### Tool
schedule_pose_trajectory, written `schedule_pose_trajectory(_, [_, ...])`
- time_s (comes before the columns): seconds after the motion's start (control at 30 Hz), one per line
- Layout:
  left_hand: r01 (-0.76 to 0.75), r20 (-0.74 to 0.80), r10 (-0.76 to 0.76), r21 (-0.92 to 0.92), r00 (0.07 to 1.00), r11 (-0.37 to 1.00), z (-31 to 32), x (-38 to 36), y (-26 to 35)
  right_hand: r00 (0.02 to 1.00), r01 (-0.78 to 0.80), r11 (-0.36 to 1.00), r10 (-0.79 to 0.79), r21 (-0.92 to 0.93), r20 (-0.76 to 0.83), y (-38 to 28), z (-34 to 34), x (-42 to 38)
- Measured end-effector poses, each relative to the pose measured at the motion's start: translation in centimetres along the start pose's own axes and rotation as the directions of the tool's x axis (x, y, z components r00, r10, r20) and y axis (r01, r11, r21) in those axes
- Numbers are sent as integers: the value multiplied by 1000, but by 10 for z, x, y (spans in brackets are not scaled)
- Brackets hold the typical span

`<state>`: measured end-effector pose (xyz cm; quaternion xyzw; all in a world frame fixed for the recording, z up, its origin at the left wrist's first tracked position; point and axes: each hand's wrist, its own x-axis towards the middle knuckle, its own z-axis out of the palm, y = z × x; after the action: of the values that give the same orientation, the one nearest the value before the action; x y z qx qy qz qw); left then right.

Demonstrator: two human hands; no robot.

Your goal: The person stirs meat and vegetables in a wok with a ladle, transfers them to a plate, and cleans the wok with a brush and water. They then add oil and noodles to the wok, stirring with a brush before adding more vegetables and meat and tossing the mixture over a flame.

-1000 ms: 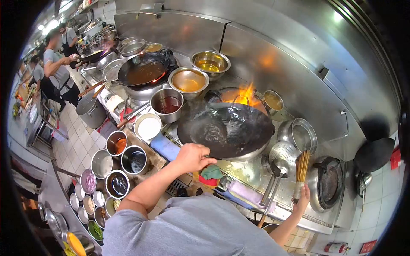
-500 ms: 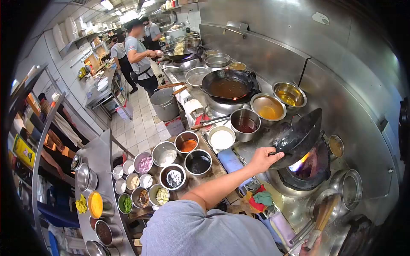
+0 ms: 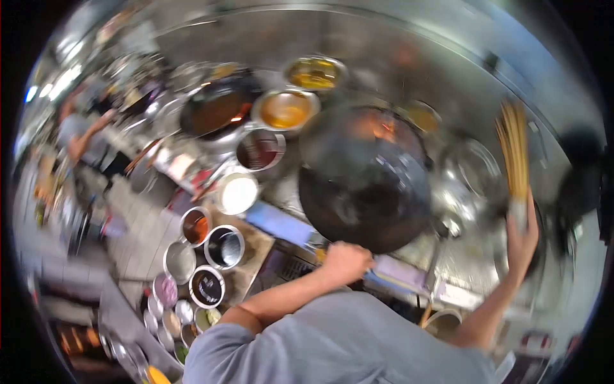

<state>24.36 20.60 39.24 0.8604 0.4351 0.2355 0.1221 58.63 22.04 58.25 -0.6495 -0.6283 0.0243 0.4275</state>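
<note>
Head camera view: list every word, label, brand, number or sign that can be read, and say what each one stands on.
None: no text can be read in this view.
Small red item low at the right: too blurred to read any marking.
Wok: no readable mark.
Bamboo brush in the right hand: no readable mark.
Background at the left: too blurred to read.

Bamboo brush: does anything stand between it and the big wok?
Between the brush in the right hand and the wok lie a metal bowl and a ladle, seemingly lower; nothing visible stands above them.
</note>
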Motion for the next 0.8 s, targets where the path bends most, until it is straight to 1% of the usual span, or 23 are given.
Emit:
schedule_pose_trajectory(0.03, [-9,-6,10,12,1000,1000,11,8,-9,998,55,997,-54,59,-32,-14,1,17])
schedule_pose_trajectory(0.07, [-6,-23,7,37,1000,999,23,17,-20,989,108,994,-109,-24,-102,-20,0,36])
schedule_pose_trajectory(0.13, [11,-49,-8,59,999,998,47,34,-44,939,223,969,-243,-108,-243,-47,2,67])
schedule_pose_trajectory(0.2, [0,-53,4,75,999,997,62,48,-60,886,297,940,-337,-168,-319,-56,2,103])
schedule_pose_trajectory(0.27, [-18,-67,27,134,997,991,70,58,-74,829,335,913,-404,-235,-387,-69,4,140])
schedule_pose_trajectory(0.33, [-27,-89,41,147,995,989,70,63,-80,736,330,872,-478,-362,-480,-72,13,184])
schedule_pose_trajectory(0.4, [-37,-97,53,160,994,986,71,69,-83,674,249,850,-497,-465,-547,-79,32,220])
schedule_pose_trajectory(0.47, [-39,-83,53,163,995,986,71,76,-85,783,149,872,-392,-466,-482,-71,54,245])
schedule_pose_trajectory(0.53, [-38,-70,50,167,996,985,71,83,-89,808,130,907,-331,-400,-488,-48,88,283])
schedule_pose_trajectory(0.57, [-38,-66,50,162,997,986,71,88,-91,849,66,929,-244,-364,-469,-39,111,287])
schedule_pose_trajectory(0.6, [-40,-60,50,156,997,987,71,92,-93,882,-2,944,-154,-330,-445,-29,139,286])
schedule_pose_trajectory(0.63, [-41,-61,51,159,997,986,71,95,-94,896,-26,957,-106,-289,-432,-14,171,280])
schedule_pose_trajectory(0.67, [-23,-24,27,166,999,986,71,98,-95,907,-54,968,-56,-247,-418,0,206,269])
schedule_pose_trajectory(0.7, [-4,12,2,173,1000,985,70,100,-96,931,-97,979,26,-180,-364,6,239,242])
schedule_pose_trajectory(0.73, [-2,10,0,172,1000,985,70,100,-95,936,-132,988,98,-81,-339,17,280,216])
schedule_pose_trajectory(0.77, [8,-6,-7,159,1000,987,70,99,-94,948,-317,919,308,-233,-76,32,318,193])
schedule_pose_trajectory(0.8, [11,-24,-7,148,1000,989,68,100,-95,918,-366,884,394,-291,42,35,352,150])
